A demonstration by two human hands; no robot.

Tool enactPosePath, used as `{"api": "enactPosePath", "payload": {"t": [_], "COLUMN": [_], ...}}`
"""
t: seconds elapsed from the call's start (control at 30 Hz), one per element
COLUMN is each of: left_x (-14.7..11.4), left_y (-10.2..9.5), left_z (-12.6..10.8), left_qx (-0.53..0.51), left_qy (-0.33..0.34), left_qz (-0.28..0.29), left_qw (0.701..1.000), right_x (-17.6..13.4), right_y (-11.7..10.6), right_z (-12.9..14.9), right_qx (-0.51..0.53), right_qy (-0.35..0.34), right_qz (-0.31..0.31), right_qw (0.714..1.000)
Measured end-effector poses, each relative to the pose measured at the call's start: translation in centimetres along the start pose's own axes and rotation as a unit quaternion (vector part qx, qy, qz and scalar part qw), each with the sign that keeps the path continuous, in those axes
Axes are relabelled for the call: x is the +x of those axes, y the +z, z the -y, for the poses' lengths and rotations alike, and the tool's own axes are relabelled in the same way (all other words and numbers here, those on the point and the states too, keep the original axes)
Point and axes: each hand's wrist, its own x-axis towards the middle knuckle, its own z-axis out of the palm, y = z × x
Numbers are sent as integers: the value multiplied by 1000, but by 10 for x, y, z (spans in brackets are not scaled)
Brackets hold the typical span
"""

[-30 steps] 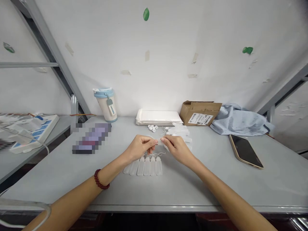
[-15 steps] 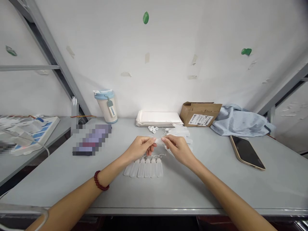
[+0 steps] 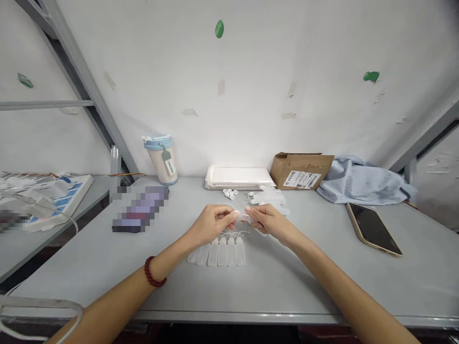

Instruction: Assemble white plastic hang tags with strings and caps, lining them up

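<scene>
Above the middle of the table, my left hand [image 3: 217, 220] pinches the narrow end of a small translucent plastic bottle [image 3: 247, 217], where a thin tube shows. On the same bottle, the fingers of my right hand [image 3: 268, 219] are closed around the body, hiding much of it. Below my left hand lies a row of several similar bottles [image 3: 222, 252], side by side, their thin curved tubes pointing away from me. Small white caps [image 3: 230, 193] sit in a cluster beyond my hands. More translucent bottles [image 3: 268, 195] are piled behind my right hand.
A stack of white flat packs [image 3: 240, 177] and a cardboard box [image 3: 301, 171] stand against the wall, beside a blue cloth [image 3: 362, 179]. A phone [image 3: 374, 229] lies right. At left are a tumbler [image 3: 162, 160] and a blurred purple item [image 3: 141, 210].
The bottle between my hands shows more now, its body lying toward my right hand. Both hands have shifted slightly; the whole view has moved a little as well.
</scene>
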Motion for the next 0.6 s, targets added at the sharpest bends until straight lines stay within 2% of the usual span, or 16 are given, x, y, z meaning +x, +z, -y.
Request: {"api": "enactPosePath", "payload": {"t": [0.07, 0.13, 0.23, 0.33, 0.4, 0.5, 0.6], "left_x": [2, 5, 13, 24, 32, 43, 49], "left_y": [1, -1, -10, -19, -23, -26, -26], "left_z": [4, 11, 26, 41, 51, 62, 68], "left_qx": [24, 51, 148, 244, 271, 311, 358], "left_qy": [4, 11, 25, 52, 74, 130, 143], "left_qz": [-9, -27, -83, -95, -73, -20, 14], "left_qw": [1000, 998, 985, 964, 957, 941, 922], "right_x": [2, 4, 6, 7, 7, 7, 5], "right_y": [-2, -6, -16, -25, -26, -19, -9], "right_z": [-2, -4, -8, -11, -10, -7, -4], "right_qx": [-50, -141, -272, -355, -414, -500, -556], "right_qy": [-13, -53, -107, -98, -62, 2, 46], "right_qz": [-36, -104, -210, -268, -264, -207, -153], "right_qw": [998, 983, 933, 890, 869, 841, 815]}}
